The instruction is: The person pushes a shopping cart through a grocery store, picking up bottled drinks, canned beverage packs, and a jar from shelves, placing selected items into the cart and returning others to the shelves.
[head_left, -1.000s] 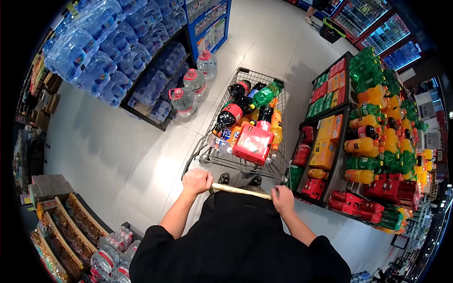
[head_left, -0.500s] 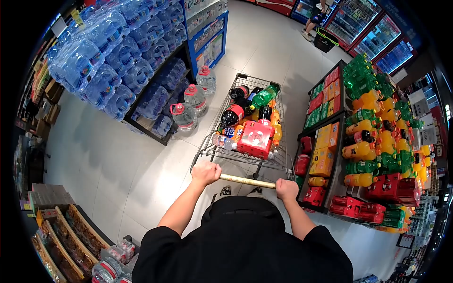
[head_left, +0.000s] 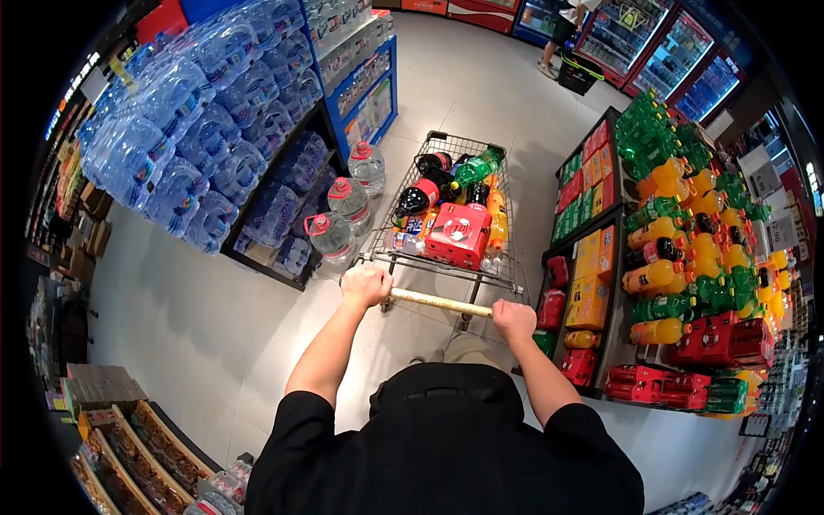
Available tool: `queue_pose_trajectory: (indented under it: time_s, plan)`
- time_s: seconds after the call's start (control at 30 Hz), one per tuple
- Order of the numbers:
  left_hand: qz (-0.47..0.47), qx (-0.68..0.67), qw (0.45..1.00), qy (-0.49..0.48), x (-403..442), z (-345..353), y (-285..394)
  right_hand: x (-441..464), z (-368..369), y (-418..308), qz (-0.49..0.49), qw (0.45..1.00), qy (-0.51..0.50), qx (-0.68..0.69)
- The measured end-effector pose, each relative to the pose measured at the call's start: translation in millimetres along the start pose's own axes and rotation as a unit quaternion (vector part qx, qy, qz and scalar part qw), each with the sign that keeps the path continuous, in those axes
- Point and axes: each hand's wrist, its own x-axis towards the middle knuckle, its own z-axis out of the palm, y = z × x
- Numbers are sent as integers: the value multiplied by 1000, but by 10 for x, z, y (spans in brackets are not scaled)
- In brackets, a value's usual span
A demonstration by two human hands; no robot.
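Note:
Both my hands grip the handle bar point(head_left: 441, 301) of a wire shopping cart point(head_left: 438, 137). My left hand point(head_left: 367, 285) is wrapped round its left end, and my right hand point(head_left: 514, 320) closes round the right end. Inside the basket lies a red multipack point(head_left: 458, 235) nearest to me. Behind it are a dark cola bottle with a red label point(head_left: 418, 197), a green soda bottle point(head_left: 477, 168) and orange drink bottles point(head_left: 498, 215). A blue-and-orange pack point(head_left: 416, 225) is partly covered at the left side.
Large water jugs point(head_left: 330, 237) stand on the floor close to the cart's left side, before stacked water packs point(head_left: 206, 129). On the right is a soda display point(head_left: 678, 275). Ahead, a person point(head_left: 562, 34) stands by a black basket point(head_left: 579, 74) and drink coolers point(head_left: 627, 39).
My hands and the cart handle sit slightly higher and to the left in view. The person ahead now shows more fully, and my feet have shifted. Both hands keep their grip.

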Motion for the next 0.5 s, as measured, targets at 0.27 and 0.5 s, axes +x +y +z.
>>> queue_pose_trajectory:
  time_s: [0.27,0.5]
  plan:
    - [3,22,1000,-6,685,210,-85,686,70,134,15,1000,5,-3]
    - [43,36,998,43,1398,411,-33,1331,191,396,-2,998,68,16]
